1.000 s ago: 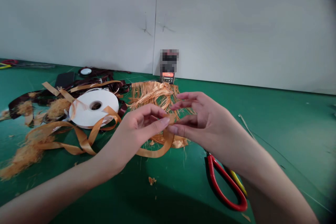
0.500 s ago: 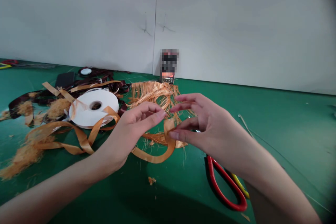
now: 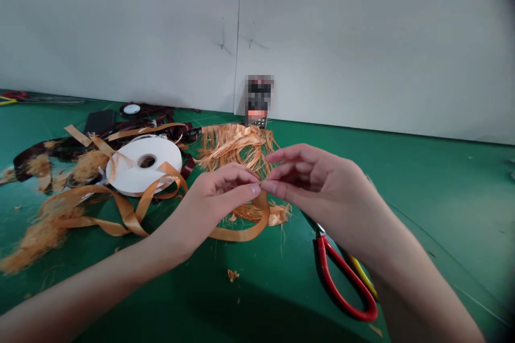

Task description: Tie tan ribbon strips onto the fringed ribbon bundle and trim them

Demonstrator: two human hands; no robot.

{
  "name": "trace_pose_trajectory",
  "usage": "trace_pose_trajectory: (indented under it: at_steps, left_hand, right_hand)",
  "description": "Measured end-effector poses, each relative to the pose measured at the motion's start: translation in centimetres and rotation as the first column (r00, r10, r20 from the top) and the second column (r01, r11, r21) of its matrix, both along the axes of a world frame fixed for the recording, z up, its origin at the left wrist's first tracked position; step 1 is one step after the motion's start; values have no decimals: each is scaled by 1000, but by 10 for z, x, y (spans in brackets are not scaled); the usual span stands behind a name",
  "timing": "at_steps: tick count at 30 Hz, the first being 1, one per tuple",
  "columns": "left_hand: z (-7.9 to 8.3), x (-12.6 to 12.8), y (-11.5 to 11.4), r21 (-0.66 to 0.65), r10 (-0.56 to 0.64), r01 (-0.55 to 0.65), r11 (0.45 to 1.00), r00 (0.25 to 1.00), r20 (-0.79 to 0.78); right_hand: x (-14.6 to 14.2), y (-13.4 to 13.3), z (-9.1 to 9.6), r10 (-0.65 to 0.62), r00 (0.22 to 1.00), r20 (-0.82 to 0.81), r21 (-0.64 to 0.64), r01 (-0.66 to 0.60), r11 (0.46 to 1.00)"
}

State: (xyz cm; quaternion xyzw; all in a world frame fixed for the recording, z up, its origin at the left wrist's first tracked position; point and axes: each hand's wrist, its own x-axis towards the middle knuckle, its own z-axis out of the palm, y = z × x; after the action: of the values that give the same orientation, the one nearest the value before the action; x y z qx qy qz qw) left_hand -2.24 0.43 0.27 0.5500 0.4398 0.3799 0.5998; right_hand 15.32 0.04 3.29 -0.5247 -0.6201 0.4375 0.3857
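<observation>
A gold satin ribbon (image 3: 241,234) curves below my hands, and its upper end rises to my fingertips. My left hand (image 3: 213,198) is closed in a pinch at that end. My right hand (image 3: 322,182) pinches it too, thumb against fingers, and the two thumb tips meet. The very end of the ribbon is hidden by the fingers. Behind my hands lies a bundle of frayed gold ribbon strips (image 3: 229,144). A white ribbon spool (image 3: 124,171) lies left of my left hand, with loops of gold ribbon beside it.
Scissors with red handles (image 3: 350,289) lie under my right wrist, beside a yellow handle (image 3: 362,276). Frayed gold fibres (image 3: 36,236) and dark ribbon (image 3: 32,158) spread on the left of the green table (image 3: 161,300). A partly blurred phone-like device (image 3: 257,104) leans on the white wall.
My hands have come together at the ribbon's end. My left fingertips moved slightly right and down, and my right thumb rose with the ribbon, closing into a pinch.
</observation>
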Motion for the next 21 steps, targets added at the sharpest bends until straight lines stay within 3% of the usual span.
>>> trace_pose_trajectory:
  at_steps: [7,13,21]
  left_hand:
    - [-12,2,2,-21,-32,33,999,999,16]
    - [-26,-1,2,9,-42,42,999,998,54]
    - [-24,-5,-5,129,-14,37,991,984,-180]
  right_hand:
    - [-5,4,-8,-73,997,-39,-18,72,997]
    - [-5,3,-31,-15,990,-141,-13,14,1000]
    - [-4,-4,-50,-47,991,-128,99,60,993]
